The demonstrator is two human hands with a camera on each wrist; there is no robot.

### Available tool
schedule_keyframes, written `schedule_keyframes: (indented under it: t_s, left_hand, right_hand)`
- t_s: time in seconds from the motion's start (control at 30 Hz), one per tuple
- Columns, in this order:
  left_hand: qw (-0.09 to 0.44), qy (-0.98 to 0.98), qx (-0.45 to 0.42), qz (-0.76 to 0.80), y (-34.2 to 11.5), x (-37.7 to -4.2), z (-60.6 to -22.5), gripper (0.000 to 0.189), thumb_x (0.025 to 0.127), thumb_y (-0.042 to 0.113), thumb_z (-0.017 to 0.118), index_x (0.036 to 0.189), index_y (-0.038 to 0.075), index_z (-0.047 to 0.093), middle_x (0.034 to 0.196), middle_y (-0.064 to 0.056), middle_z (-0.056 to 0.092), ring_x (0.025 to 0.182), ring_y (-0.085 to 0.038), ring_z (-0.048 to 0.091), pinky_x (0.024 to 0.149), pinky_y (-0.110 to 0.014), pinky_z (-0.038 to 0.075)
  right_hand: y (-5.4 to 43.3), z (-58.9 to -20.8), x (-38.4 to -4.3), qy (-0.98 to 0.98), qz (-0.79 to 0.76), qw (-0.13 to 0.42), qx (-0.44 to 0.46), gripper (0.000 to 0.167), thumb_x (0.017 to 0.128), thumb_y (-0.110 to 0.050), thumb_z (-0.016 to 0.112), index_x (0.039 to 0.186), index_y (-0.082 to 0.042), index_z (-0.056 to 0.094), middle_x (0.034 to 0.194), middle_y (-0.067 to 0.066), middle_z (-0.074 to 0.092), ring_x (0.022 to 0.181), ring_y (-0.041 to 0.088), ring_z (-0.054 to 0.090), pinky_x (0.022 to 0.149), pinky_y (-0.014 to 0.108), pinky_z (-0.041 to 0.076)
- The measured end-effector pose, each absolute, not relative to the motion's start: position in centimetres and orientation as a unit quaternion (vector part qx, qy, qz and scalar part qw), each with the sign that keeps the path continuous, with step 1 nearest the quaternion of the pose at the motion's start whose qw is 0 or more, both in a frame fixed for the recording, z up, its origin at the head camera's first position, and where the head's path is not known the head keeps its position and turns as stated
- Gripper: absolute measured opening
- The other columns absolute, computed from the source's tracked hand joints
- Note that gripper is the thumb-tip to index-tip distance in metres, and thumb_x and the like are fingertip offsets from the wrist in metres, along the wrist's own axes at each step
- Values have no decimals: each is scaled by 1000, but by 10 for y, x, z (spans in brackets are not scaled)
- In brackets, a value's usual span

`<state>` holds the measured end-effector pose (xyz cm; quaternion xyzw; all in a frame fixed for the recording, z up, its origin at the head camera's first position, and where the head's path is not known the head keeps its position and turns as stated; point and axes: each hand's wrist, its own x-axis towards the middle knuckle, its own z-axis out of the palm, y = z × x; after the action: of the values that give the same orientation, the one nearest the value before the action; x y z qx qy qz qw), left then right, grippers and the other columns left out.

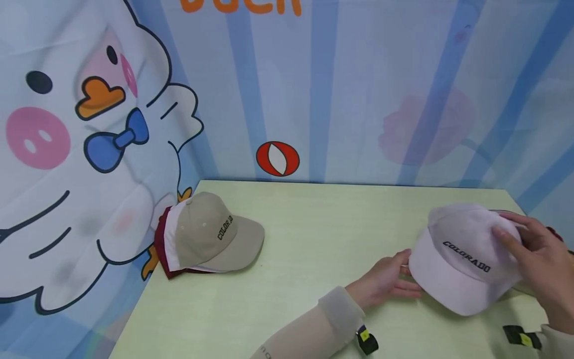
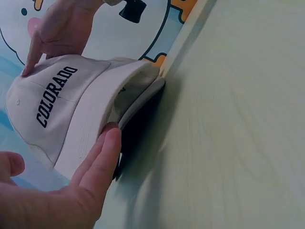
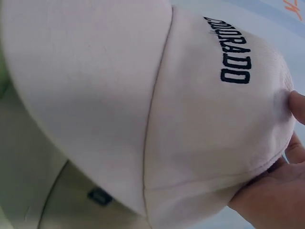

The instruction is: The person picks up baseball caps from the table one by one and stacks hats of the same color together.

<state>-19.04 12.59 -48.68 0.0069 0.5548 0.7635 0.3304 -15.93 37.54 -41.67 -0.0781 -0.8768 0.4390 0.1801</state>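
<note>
A white baseball cap (image 1: 462, 259) with COLORADO lettering tilts over the right side of the table. My right hand (image 1: 538, 254) grips its crown, thumb on the front and fingers round the back. At the brim's left edge is my left hand (image 1: 383, 279). Its straight fingers (image 2: 102, 157) reach along the brim's underside in the left wrist view, while the thumb (image 2: 12, 163) stands apart. A khaki cap (image 3: 78, 195) shows beneath the white one in the right wrist view, largely hidden by it.
On the table's (image 1: 314, 239) left side sits a stack of caps, with a khaki COLORADO cap (image 1: 206, 234) on top, and white and dark red (image 1: 161, 244) ones behind it. A blue cartoon duck backdrop (image 1: 350, 89) rises along the table's back and left edges.
</note>
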Motion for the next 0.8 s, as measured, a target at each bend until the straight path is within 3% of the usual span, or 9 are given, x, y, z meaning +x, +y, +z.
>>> schedule_keyframes:
  t_s: [0.23, 0.43, 0.6, 0.8]
  left_hand:
    - [311, 591, -4, 744, 116, -198, -489, 45, 105, 45, 54, 132, 9, 61, 107, -12, 65, 97, -49, 74, 83, -54, 62]
    - [242, 683, 1, 689, 98, -207, -484, 47, 106, 46, 52, 126, 6, 64, 102, -5, 69, 86, -28, 74, 78, -46, 63]
    - [139, 766, 10, 628, 77, -221, -477, 44, 106, 48, 51, 127, 12, 64, 111, -3, 67, 99, -19, 67, 88, -41, 57]
    - [-10, 803, 56, 593, 53, -237, -460, 47, 107, 44, 47, 141, 13, 57, 129, -6, 59, 123, -27, 60, 101, -42, 50]
  right_hand:
    - [365, -404, -169, -848, 511, 123, -68, 36, 105, -34, 61, 140, -30, 55, 105, -39, 59, 81, -10, 65, 61, 15, 53]
    - [344, -393, -180, -758, 645, 93, -37, 32, 100, -24, 69, 131, -25, 62, 101, -29, 73, 86, -5, 69, 67, 14, 55]
    - [323, -390, -192, -690, 721, 59, -28, 33, 97, -20, 74, 128, -21, 64, 102, -18, 76, 92, -2, 70, 73, 14, 57]
    - [298, -390, -206, -664, 747, 35, 3, 30, 96, -15, 75, 125, -19, 69, 104, -14, 77, 98, 1, 69, 81, 13, 55]
